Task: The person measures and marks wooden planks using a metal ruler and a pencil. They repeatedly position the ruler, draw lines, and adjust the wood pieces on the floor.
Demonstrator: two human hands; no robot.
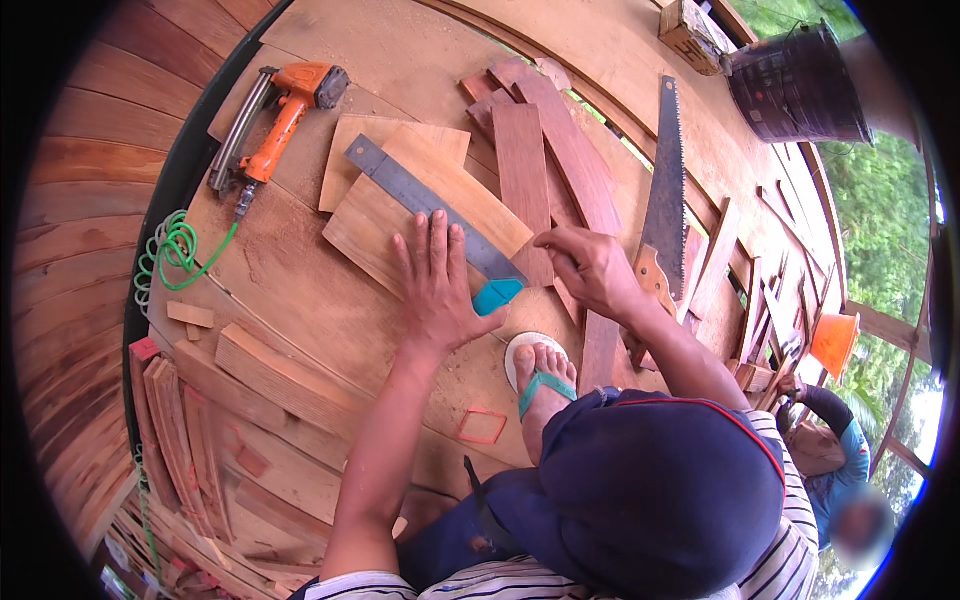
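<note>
A try square with a steel blade (pixel 425 205) and a teal handle (pixel 497 296) lies diagonally across a light-brown board (pixel 375 225). My left hand (pixel 440 285) is spread flat over the board and the blade's edge, its thumb by the teal handle. Another light board (pixel 345 150) lies partly under the first. My right hand (pixel 595 270) hovers by the board's right end, fingers closed in a pinch; anything between the fingertips is too small to make out. Reddish wood strips (pixel 522 165) lie beyond it.
An orange nail gun (pixel 290 120) with a coiled green hose (pixel 178 250) rests at the far left. A handsaw (pixel 667 180) lies to the right, near a dark bucket (pixel 800 85). Wood offcuts (pixel 290 370) are stacked at the lower left. Another person (pixel 835 450) is at the right edge.
</note>
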